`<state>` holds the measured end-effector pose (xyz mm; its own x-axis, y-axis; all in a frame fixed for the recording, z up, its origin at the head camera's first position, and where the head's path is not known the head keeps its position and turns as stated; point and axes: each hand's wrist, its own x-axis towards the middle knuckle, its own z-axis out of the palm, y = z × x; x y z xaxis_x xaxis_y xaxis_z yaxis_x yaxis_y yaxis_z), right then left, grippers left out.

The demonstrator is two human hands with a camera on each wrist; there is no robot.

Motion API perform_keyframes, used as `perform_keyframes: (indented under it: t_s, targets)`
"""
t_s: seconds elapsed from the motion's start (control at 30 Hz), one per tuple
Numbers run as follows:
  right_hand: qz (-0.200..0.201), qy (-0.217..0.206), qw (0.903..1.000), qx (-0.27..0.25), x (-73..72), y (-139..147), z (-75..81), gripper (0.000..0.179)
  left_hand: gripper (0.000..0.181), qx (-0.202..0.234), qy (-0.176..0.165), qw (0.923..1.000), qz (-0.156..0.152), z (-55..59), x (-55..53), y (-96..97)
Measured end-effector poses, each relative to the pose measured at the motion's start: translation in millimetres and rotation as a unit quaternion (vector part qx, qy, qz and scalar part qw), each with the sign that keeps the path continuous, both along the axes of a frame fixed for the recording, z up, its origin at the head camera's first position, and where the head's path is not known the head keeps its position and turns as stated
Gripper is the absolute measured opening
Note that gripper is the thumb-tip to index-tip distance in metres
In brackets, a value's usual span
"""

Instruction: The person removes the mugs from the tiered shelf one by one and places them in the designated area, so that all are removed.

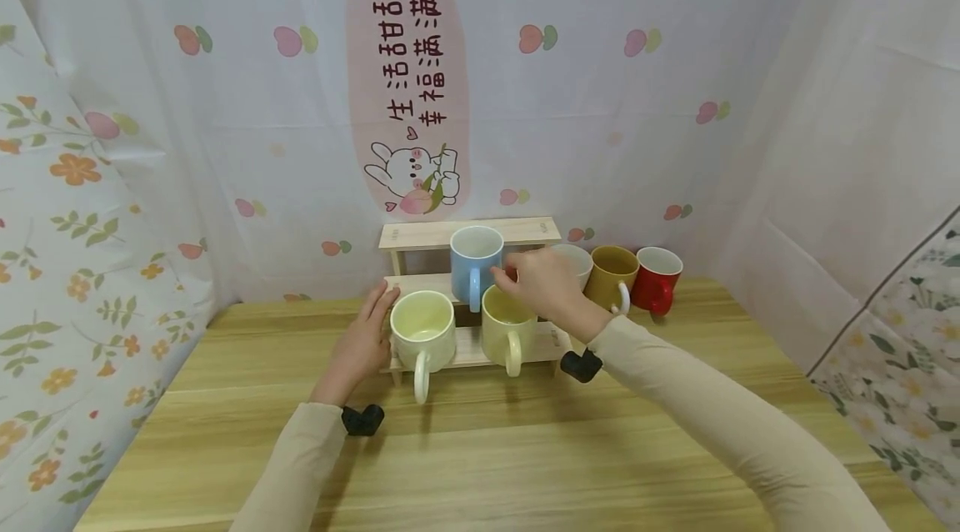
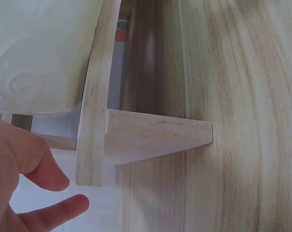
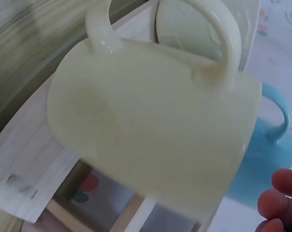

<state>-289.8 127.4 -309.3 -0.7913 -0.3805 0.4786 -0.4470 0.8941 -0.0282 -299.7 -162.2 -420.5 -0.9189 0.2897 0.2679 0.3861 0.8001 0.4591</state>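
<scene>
A small stepped wooden rack holds three mugs. On its lowest step, a pale green-white mug stands left of a pale yellow mug, both with handles toward me. A light blue mug stands on the middle step, handle forward. My left hand is at the rack's left end beside the pale green-white mug; in the left wrist view its fingers are parted with nothing between them. My right hand reaches over the yellow mug, its bent fingertips beside the blue mug; contact is unclear.
Right of the rack, a white mug partly hidden by my hand, a mustard mug with a white handle and a red mug stand in a row on the wooden table. A patterned curtain hangs behind.
</scene>
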Motion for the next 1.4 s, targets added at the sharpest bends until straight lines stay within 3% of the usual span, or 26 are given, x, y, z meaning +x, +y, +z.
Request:
perform_keyframes:
  t_s: [0.4, 0.7, 1.0, 1.4]
  targets:
    - [-0.025, -0.040, 0.9987, 0.022, -0.8, -33, -5.2, 0.051, 0.081, -0.001, 0.004, 1.0000, 0.000, 0.2, 1.0, 0.5]
    - [-0.025, -0.005, 0.9994, 0.024, -3.5, -47, -12.9, 0.055, 0.081, -0.002, 0.009, 0.9999, -0.006, -0.2, 2.0, -0.2]
    - [-0.023, 0.008, 0.9997, 0.001, -2.3, -50, -14.2, 0.050, 0.081, -0.003, 0.015, 0.9999, 0.000, -1.3, -0.4, -1.6]
    - [-0.031, 0.027, 0.9964, -0.074, -2.8, -54, -17.9, 0.046, 0.083, -0.006, -0.003, 1.0000, -0.003, 1.2, 0.5, -0.2]
